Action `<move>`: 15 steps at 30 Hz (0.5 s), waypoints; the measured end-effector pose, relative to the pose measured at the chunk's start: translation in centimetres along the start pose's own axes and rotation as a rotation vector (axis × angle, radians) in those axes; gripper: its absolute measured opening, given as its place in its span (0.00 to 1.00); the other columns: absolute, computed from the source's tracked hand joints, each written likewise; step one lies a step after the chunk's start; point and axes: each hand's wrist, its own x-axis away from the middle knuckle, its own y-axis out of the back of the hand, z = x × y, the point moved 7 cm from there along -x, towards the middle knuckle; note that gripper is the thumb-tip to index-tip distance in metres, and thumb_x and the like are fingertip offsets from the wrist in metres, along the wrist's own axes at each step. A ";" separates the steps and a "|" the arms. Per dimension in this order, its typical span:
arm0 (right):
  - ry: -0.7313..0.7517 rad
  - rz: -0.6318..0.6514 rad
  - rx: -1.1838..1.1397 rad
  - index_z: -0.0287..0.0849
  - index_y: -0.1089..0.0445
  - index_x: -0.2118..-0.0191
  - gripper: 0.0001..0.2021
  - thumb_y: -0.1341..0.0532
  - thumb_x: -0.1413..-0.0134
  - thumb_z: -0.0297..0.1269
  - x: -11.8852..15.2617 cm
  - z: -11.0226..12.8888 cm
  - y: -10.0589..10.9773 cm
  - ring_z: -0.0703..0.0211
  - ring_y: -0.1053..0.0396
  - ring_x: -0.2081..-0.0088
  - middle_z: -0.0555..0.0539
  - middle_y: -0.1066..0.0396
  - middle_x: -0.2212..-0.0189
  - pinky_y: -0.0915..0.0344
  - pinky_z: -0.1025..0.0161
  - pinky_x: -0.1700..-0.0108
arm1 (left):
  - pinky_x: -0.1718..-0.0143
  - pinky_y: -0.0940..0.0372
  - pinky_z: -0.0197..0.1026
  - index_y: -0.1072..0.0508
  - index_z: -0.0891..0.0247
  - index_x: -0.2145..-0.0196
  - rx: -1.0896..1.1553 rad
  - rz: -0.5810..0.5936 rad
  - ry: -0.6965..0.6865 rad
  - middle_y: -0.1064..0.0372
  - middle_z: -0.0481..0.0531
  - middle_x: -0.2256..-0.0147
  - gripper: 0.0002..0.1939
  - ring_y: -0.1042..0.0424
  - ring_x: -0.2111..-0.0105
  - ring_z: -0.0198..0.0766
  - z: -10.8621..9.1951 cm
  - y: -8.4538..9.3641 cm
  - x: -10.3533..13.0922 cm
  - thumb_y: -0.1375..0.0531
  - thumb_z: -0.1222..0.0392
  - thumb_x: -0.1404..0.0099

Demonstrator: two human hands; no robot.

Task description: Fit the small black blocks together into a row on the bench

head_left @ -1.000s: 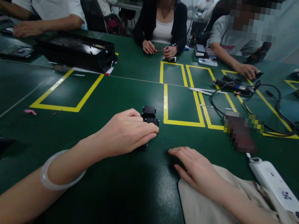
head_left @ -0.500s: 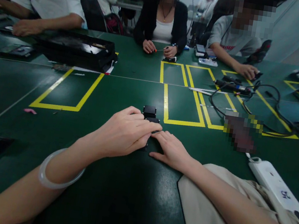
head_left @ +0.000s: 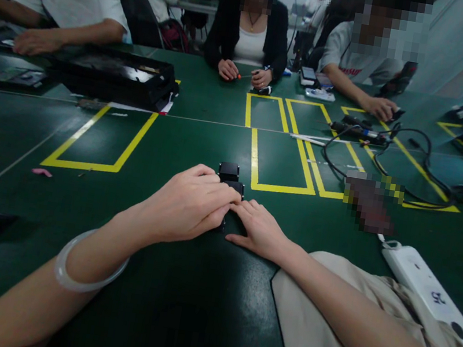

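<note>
Small black box-shaped pieces [head_left: 229, 171] sit in a row on the green table in front of me. My left hand [head_left: 191, 205] curls over the near ones, fingers bent and pressed together, covering much of them. What exactly the pieces are cannot be made out. From the right, my right hand [head_left: 258, 229] rests low on the table with its fingertips meeting the near end of the row, close to my left fingertips. Its thumb lies apart, stretched along the tabletop. A pale bangle [head_left: 87, 268] circles my left wrist.
Yellow tape outlines [head_left: 282, 189] mark the table. A white power strip [head_left: 432, 293] and beige cloth [head_left: 316, 304] lie at right, with black cables [head_left: 426, 163] beyond. A black tray-like box [head_left: 119, 76] stands far left. Several people sit opposite, one holding a thin orange-ended tool.
The whole view has shifted slightly. Both hands stay at the black pieces, and my left fingers have drawn back slightly, baring more of the near piece's top.
</note>
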 end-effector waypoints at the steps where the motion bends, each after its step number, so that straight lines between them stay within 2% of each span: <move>1: -0.002 0.004 0.002 0.38 0.39 0.44 0.30 0.36 0.49 0.49 0.0 0.0 0.0 0.50 0.39 0.53 0.41 0.34 0.49 0.38 0.53 0.52 | 0.58 0.40 0.44 0.28 0.65 0.60 -0.004 -0.004 -0.002 0.26 0.50 0.66 0.13 0.31 0.68 0.37 0.0 0.0 0.0 0.52 0.64 0.31; 6: -0.004 0.016 0.000 0.37 0.39 0.43 0.32 0.36 0.50 0.48 -0.2 0.2 -0.1 0.50 0.39 0.53 0.41 0.34 0.49 0.38 0.53 0.52 | 0.58 0.39 0.43 0.28 0.65 0.57 -0.036 -0.012 -0.006 0.25 0.50 0.65 0.14 0.30 0.68 0.37 0.2 0.1 0.1 0.52 0.63 0.30; 15: 0.007 -0.002 0.007 0.38 0.38 0.44 0.30 0.36 0.50 0.49 -0.2 0.2 -0.2 0.50 0.39 0.54 0.41 0.33 0.50 0.38 0.53 0.53 | 0.58 0.39 0.43 0.28 0.64 0.60 -0.005 0.029 0.017 0.26 0.50 0.66 0.14 0.31 0.68 0.38 0.3 -0.1 0.1 0.53 0.63 0.30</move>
